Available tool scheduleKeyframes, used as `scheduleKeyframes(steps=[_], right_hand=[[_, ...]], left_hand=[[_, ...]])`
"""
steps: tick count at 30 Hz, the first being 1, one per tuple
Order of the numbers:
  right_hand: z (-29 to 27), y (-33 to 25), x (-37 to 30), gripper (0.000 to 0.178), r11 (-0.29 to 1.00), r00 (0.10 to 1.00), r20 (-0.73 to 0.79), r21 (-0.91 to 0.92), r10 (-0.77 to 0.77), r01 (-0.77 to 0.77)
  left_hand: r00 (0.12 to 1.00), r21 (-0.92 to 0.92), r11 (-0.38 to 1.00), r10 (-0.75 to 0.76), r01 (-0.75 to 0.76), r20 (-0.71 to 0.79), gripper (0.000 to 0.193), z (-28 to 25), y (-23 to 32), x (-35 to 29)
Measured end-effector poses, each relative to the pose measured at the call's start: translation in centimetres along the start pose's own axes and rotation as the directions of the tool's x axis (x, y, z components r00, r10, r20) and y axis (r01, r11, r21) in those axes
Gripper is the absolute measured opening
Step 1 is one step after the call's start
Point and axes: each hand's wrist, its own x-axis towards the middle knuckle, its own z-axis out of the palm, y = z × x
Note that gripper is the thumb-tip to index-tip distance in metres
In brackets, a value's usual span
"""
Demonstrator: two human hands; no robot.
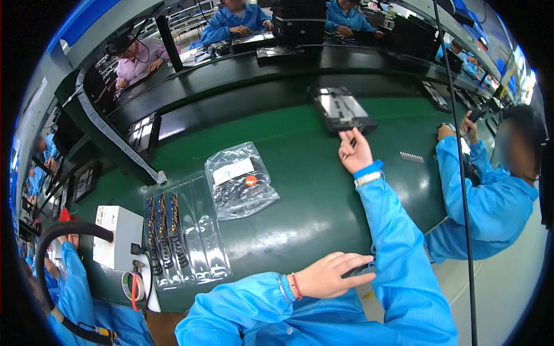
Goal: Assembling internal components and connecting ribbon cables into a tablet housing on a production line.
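My right hand (356, 151) reaches far across the green table, its fingertips closed at the near edge of a black tray-like frame (337, 109). Shiny silver panels lie in that frame, which is slightly blurred. Close to my body, my left hand (330, 275) curls around a small dark object (359, 269); the fingers hide most of it, so its kind is unclear. A clear plastic bag (239, 181) of dark parts, with a white label and a round orange sticker, lies left of my right arm. Beside it, a clear blister tray (187, 230) carries rows of small black cable-like parts.
A white box (117, 236) with a black corrugated hose stands at the left, by a roll of tape (133, 286). A slanted post (118, 132) rises nearby. A pale ridged strip (411, 157) lies right of my arm. A co-worker (490, 173) sits at the right; a black cable hangs between us.
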Motion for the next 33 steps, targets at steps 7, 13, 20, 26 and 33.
scheduleKeyframes(steps=[7,13,20,26,33], right_hand=[[0.0,4.5,-14.7,0.018,0.976,0.974,-0.073,0.020,0.217,-0.216],[3.1,7.2,-23.9,0.044,0.845,0.852,0.000,-0.132,0.523,-0.518],[7.9,1.9,-21.8,0.035,0.385,0.832,0.297,-0.916,0.468,0.111],[-1.1,-3.6,-5.0,0.046,-0.364,0.902,0.348,-0.899,-0.255,0.244],[-1.3,-2.5,-9.3,0.041,-0.525,0.912,0.389,-0.807,-0.129,0.270]], left_hand=[[0.727,-0.519,0.804,-0.538,0.291,-0.427,0.072,0.6,1.9,-0.2],[0.210,-0.938,0.347,-0.917,0.000,-0.340,0.072,0.7,5.0,-2.0],[0.015,-0.950,0.252,-0.966,-0.185,-0.259,0.063,1.8,10.0,-5.2],[0.140,-0.961,0.072,-0.984,-0.267,-0.113,0.064,2.8,9.3,-1.7],[0.140,-0.972,0.211,-0.964,-0.107,-0.225,0.068,1.2,7.1,-2.9]])
